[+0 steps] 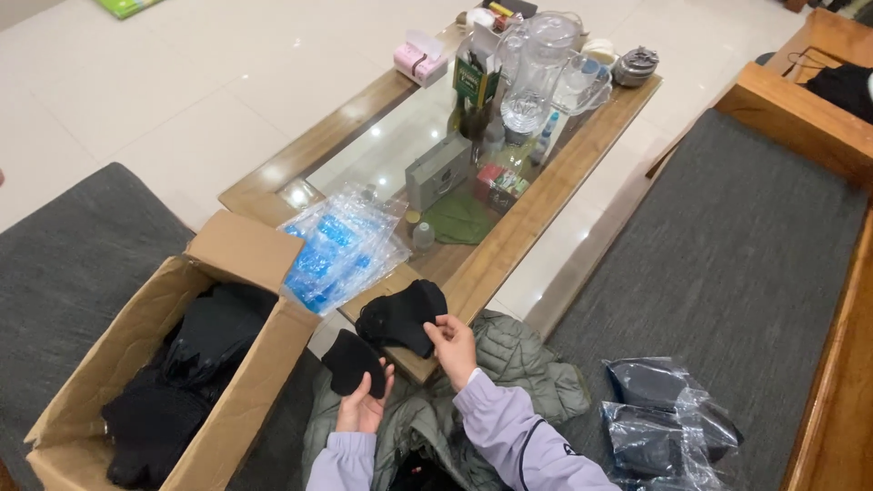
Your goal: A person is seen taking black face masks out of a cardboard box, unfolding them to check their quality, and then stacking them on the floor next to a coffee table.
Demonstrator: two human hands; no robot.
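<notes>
Currently the left hand (362, 406) grips a small black cloth piece (350, 362) above the lap, while the right hand (452, 346) pinches a larger black cloth bundle (403, 315) at the table (509, 238) edge, beside clear plastic bags (341, 245) and an open cardboard box (238, 380).

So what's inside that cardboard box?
The cardboard box holds a heap of black fabric pieces, some in clear wrap. Anything beneath the heap, and the box bottom, is covered.
</notes>
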